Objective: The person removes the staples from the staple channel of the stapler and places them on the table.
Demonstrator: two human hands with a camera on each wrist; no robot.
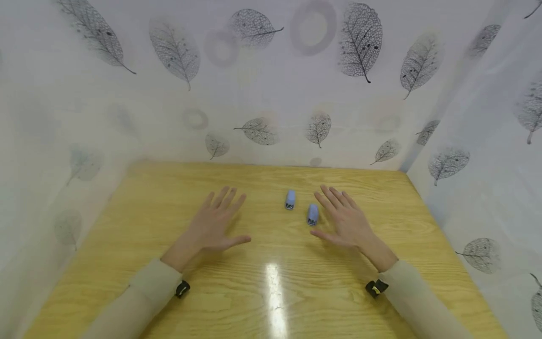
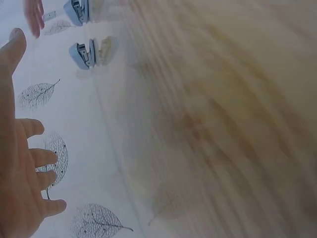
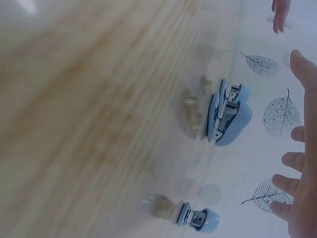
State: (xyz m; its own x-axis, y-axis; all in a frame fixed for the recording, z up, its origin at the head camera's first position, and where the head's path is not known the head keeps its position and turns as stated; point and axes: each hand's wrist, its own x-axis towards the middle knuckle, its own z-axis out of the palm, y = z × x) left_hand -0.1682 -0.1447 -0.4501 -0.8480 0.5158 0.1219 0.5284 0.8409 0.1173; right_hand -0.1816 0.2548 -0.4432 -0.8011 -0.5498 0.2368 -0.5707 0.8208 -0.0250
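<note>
Both hands are held over the wooden table with fingers spread and nothing in them. My left hand [image 1: 215, 226] is left of two small light-blue staplers, its thumb pointing toward them. My right hand [image 1: 345, 221] is just right of the nearer stapler [image 1: 312, 214], thumb tip close to its front end. The other stapler [image 1: 290, 199] lies slightly farther back and to the left. A third blue stapler [image 3: 198, 218] shows low in the right wrist view, apart from the overlapping pair; in the head view it is hidden around the right hand.
The yellow wood-grain table [image 1: 271, 254] reaches back to a white curtain [image 1: 279, 89] printed with grey leaves, which also hangs along both sides. A bright light reflection [image 1: 275, 296] falls on the tabletop near the front. Dark bands [image 1: 182, 288] sit at the wrists.
</note>
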